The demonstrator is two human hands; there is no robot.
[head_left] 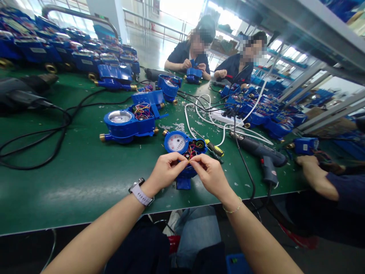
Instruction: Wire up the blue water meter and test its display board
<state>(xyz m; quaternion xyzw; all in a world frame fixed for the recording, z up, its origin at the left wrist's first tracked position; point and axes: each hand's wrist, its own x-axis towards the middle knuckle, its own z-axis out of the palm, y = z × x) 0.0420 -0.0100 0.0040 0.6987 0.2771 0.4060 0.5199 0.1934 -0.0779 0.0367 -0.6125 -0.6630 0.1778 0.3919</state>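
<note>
A green table (85, 179) fills most of the frame, strewn with black and white cables and small white scraps. Rows of blue meters (82, 57) crowd its upper left. At the top centre two people sit across the table, each with hands on a blue part. At the right edge a co-worker's hand (306, 161) rests on the table by another blue unit.

Left of centre lies an open meter (128, 123), cover off and wiring exposed. A grey heat gun (265, 156) lies right of centre.

The water meter (178, 144) sits at the centre, near the table's front edge, dial up, just beyond the fingertips. The left hand (165, 171) and right hand (209, 173) meet over its lower part, each pinching the coloured wires (190, 151) tightly between thumb and forefinger. A yellow-handled screwdriver (213, 147) lies just right of the meter. A wristwatch (139, 192) sits on the left wrist.
</note>
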